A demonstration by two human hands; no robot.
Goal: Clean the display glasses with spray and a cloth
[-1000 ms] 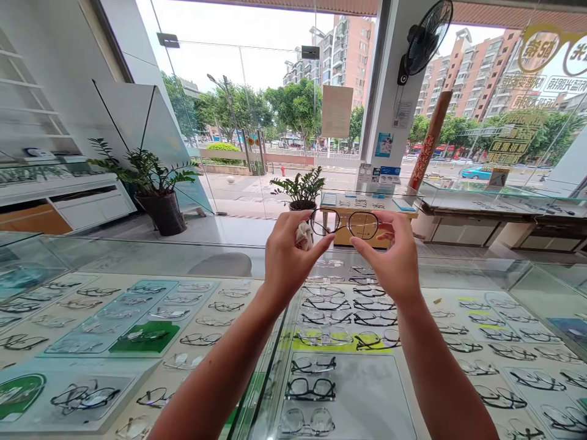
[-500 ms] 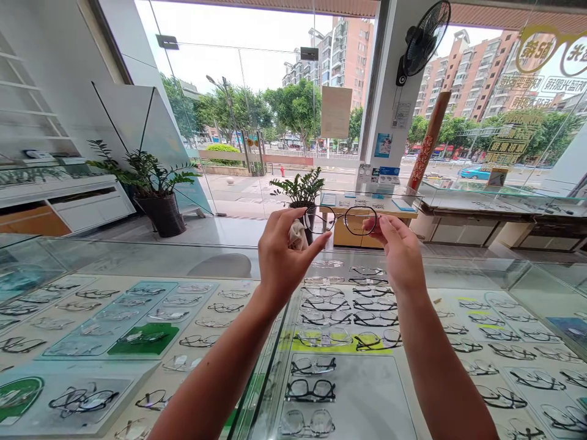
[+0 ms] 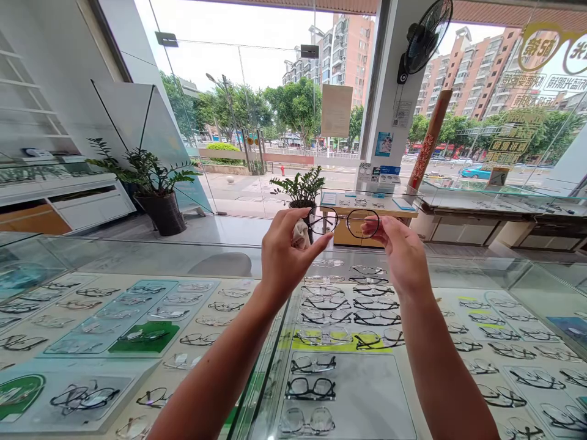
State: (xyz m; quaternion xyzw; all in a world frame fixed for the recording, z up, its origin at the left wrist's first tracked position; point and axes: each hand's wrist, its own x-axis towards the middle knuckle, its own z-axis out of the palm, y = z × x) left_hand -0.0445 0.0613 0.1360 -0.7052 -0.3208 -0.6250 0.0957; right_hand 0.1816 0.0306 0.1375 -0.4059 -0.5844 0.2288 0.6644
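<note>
I hold a pair of thin dark-framed glasses (image 3: 345,221) up at chest height over a glass display counter (image 3: 137,256). My left hand (image 3: 287,253) pinches the left lens side and also keeps a small white cloth (image 3: 301,233) bunched behind its fingers. My right hand (image 3: 400,255) grips the right lens rim between thumb and fingertips. Both hands are closed on the frame, and the lenses face the street windows.
Under the counter glass lie several rows of glasses (image 3: 339,318) on trays. Potted plants (image 3: 153,183) stand on the floor ahead. Another glass counter (image 3: 499,205) runs along the right, and a wall fan (image 3: 424,36) hangs on the pillar.
The glasses have risen slightly and tilted. My right hand shifted its grip on the right lens rim, with its fingers now curled closer under the frame. My left hand barely moved.
</note>
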